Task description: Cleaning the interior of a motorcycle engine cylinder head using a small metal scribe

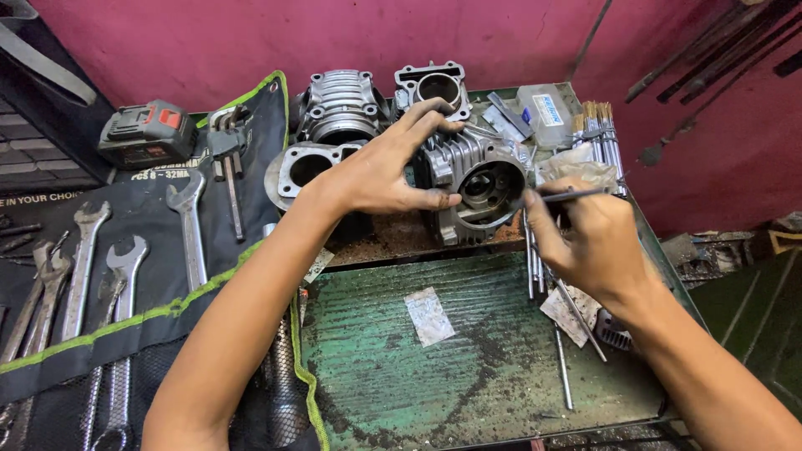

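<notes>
Grey metal cylinder head [476, 185] under left hand [380, 171] fingers.

Bright, even overhead light, soft shadows, sharp focus, slight wide-angle edge stretch.

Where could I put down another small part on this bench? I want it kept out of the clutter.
The widest bare patch is the green tray floor, between the small grey packet and the loose rods at right. The back is crowded: the cylinder head under the left hand, other engine castings, and brushes beside the right hand.
</notes>
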